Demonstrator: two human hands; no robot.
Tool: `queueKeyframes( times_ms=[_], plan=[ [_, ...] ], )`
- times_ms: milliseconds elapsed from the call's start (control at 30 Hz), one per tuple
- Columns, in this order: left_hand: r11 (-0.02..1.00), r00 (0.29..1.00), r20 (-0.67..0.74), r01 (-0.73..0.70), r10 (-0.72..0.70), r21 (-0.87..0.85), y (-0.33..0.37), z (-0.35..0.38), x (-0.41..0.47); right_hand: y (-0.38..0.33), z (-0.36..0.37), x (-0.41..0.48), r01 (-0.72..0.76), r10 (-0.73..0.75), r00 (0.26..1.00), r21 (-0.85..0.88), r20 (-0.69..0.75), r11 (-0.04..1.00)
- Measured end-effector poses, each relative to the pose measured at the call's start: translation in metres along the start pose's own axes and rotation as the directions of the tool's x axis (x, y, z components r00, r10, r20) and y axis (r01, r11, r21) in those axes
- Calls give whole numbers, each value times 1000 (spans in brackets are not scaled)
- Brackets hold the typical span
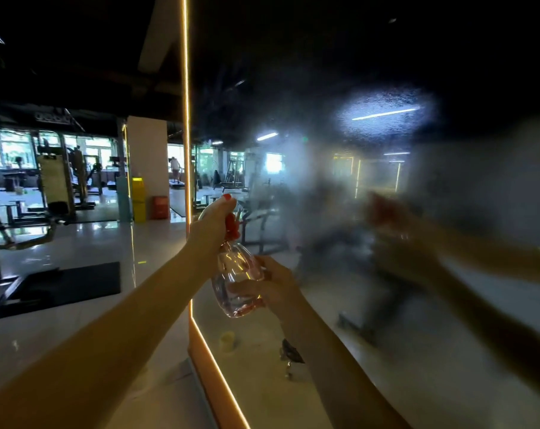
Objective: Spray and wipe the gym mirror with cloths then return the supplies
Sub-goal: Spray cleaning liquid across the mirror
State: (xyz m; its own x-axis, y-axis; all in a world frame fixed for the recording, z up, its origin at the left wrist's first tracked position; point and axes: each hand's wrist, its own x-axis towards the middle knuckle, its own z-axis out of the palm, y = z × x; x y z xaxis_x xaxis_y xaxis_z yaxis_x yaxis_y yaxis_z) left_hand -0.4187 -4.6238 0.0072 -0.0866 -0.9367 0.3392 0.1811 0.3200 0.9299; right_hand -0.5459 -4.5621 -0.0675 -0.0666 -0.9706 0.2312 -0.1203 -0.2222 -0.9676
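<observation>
A clear spray bottle (236,280) with a red trigger is held up in front of the gym mirror (386,212). My left hand (214,221) grips the bottle's neck and red trigger head. My right hand (273,283) cups the bottle's round body from the right and below. The nozzle points at the glass. Fine mist covers the mirror's middle and upper part, brightest around a reflected ceiling light (386,113). My arms and the bottle show as a blurred reflection on the right. No cloth shows in view.
The mirror's glowing orange edge strip (186,119) runs down and along its base. Left of it lie a glossy floor, a black mat (64,286), weight machines (58,181), and yellow and red bins (138,196) by a white pillar. A person stands far back.
</observation>
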Motion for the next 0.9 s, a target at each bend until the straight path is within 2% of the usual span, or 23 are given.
queueKeyframes(
  times_ms=[233,333,567,767,900],
  plan=[
    [996,990,110,85,-83,-18,-25,-38,17,16,25,10,-71,70,992,4,105,997],
    [993,990,92,110,-106,-32,-38,-43,15,28,32,14,-104,108,983,-36,145,994],
    [987,986,41,161,-162,30,-70,-48,12,60,46,25,-187,209,970,-170,124,968],
    [956,935,205,271,-290,114,-101,-61,17,81,53,24,-249,287,948,-241,140,938],
    [956,918,267,281,-293,83,-119,-63,15,86,47,14,-286,330,933,-262,146,922]
  ],
)
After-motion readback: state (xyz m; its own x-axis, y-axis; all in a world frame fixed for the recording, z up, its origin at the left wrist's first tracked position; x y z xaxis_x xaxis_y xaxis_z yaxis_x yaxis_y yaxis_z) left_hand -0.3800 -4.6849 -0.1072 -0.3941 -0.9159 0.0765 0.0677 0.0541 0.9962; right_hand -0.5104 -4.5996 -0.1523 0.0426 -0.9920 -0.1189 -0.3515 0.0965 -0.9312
